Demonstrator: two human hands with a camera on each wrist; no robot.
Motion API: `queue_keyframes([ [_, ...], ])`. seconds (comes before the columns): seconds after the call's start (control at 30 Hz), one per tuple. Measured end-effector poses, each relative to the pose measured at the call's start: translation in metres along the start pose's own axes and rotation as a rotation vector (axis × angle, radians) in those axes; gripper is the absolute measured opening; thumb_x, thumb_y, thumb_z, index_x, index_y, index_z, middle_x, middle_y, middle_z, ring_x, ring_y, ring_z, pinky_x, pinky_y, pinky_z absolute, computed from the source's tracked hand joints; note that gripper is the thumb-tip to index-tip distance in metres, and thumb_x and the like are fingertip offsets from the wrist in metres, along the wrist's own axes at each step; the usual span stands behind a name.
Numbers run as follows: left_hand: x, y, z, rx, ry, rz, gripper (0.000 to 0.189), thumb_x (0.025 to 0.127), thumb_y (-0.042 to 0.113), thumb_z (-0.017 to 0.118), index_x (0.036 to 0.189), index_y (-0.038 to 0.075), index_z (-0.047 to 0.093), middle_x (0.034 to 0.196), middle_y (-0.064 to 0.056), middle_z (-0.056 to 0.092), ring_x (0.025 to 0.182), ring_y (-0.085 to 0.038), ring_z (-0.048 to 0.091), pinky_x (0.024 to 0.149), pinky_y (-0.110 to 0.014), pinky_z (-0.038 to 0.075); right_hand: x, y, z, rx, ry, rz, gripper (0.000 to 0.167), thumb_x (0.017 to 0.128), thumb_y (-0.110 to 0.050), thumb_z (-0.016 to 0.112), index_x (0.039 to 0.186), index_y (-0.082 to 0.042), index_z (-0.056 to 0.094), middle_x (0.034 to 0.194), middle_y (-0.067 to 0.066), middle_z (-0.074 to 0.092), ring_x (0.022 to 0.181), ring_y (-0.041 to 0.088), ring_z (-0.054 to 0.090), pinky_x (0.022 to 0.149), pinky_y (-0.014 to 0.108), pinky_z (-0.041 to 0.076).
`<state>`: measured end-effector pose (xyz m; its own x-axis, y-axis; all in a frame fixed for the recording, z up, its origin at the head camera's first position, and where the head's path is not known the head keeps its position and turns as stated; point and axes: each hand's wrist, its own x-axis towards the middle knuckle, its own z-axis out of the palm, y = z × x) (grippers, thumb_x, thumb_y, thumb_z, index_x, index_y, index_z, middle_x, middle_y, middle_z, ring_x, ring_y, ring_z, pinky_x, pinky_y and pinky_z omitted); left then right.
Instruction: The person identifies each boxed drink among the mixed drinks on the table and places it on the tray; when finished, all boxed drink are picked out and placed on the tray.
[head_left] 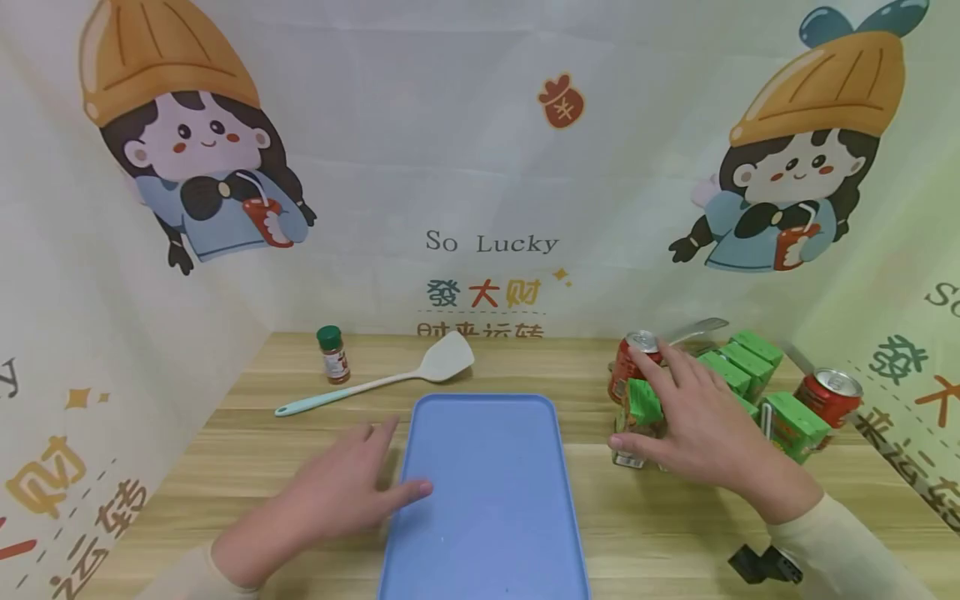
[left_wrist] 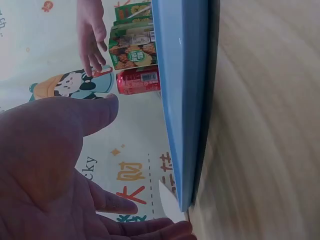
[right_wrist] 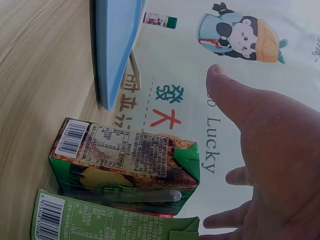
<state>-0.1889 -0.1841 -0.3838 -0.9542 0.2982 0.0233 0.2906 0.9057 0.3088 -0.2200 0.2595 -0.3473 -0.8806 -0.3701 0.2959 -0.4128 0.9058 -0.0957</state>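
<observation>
My left hand point(head_left: 322, 500) hovers at the left edge of a blue tray point(head_left: 487, 483), fingers spread and holding nothing. Over a group of green drink cartons my right hand point(head_left: 708, 425) reaches with extended fingers. Nearest to it is a carton with a green top point(head_left: 643, 402); in the right wrist view this drink carton point(right_wrist: 125, 165) shows a barcode, a food picture and a straw, with the thumb and fingers apart from it. A lighter green carton point(right_wrist: 110, 220) stands beside it. Just behind, a red drink can point(head_left: 624, 371) is partly covered by my fingers.
More green cartons point(head_left: 797, 423) and a second red can point(head_left: 831, 398) stand at the right. A metal utensil point(head_left: 701, 329) lies behind them. Left of the tray are a white spatula point(head_left: 446, 358) with a mint handle and a green-capped spice jar point(head_left: 334, 357). Printed cloth encloses the table.
</observation>
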Motion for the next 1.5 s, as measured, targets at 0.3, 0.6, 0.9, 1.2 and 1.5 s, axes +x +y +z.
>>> queue_keyframes([
  [0.3, -0.005, -0.002, 0.011, -0.077, -0.059, -0.044, 0.098, 0.097, 0.067, 0.077, 0.155, -0.008, 0.054, 0.148, -0.029, 0.065, 0.139, -0.047, 0.062, 0.108, -0.067, 0.052, -0.001, -0.003, 0.002, -0.045, 0.055, 0.008, 0.109, 0.089, -0.077, 0.08, 0.16, 0.0, 0.052, 0.143, 0.028, 0.057, 0.131, 0.048, 0.055, 0.108, 0.072, 0.043],
  [0.6, -0.006, -0.001, 0.019, -0.227, -0.098, -0.118, 0.069, 0.097, 0.053, 0.084, 0.136, -0.001, 0.068, 0.082, 0.001, 0.066, 0.076, -0.016, 0.061, 0.072, -0.043, 0.054, 0.001, -0.007, 0.004, -0.113, 0.053, 0.03, 0.103, 0.091, -0.078, 0.075, 0.151, 0.005, 0.06, 0.135, 0.028, 0.066, 0.131, 0.051, 0.056, 0.103, 0.07, 0.045],
  [0.9, -0.011, -0.006, 0.024, -0.303, -0.127, -0.084, 0.046, 0.097, 0.045, 0.087, 0.117, 0.006, 0.072, 0.071, -0.001, 0.059, 0.062, -0.018, 0.054, 0.057, -0.035, 0.042, 0.004, -0.012, 0.007, -0.148, 0.056, 0.045, 0.102, 0.091, -0.076, 0.078, 0.144, 0.011, 0.063, 0.135, 0.034, 0.064, 0.128, 0.052, 0.057, 0.102, 0.067, 0.049],
  [1.2, -0.017, -0.01, 0.028, -0.343, -0.128, -0.046, 0.052, 0.093, 0.04, 0.091, 0.122, 0.001, 0.072, 0.07, 0.0, 0.059, 0.061, -0.018, 0.053, 0.055, -0.033, 0.041, 0.002, -0.011, 0.014, -0.195, 0.095, 0.026, 0.095, 0.087, -0.071, 0.085, 0.133, 0.011, 0.069, 0.129, 0.031, 0.064, 0.12, 0.049, 0.056, 0.096, 0.064, 0.05],
  [1.5, -0.018, -0.01, 0.029, -0.34, -0.129, -0.047, 0.045, 0.092, 0.039, 0.092, 0.114, 0.005, 0.072, 0.07, 0.0, 0.058, 0.061, -0.018, 0.053, 0.055, -0.031, 0.039, 0.001, -0.008, 0.019, -0.225, 0.173, -0.019, 0.078, 0.088, -0.058, 0.09, 0.128, 0.006, 0.072, 0.114, 0.022, 0.062, 0.105, 0.042, 0.055, 0.083, 0.055, 0.047],
])
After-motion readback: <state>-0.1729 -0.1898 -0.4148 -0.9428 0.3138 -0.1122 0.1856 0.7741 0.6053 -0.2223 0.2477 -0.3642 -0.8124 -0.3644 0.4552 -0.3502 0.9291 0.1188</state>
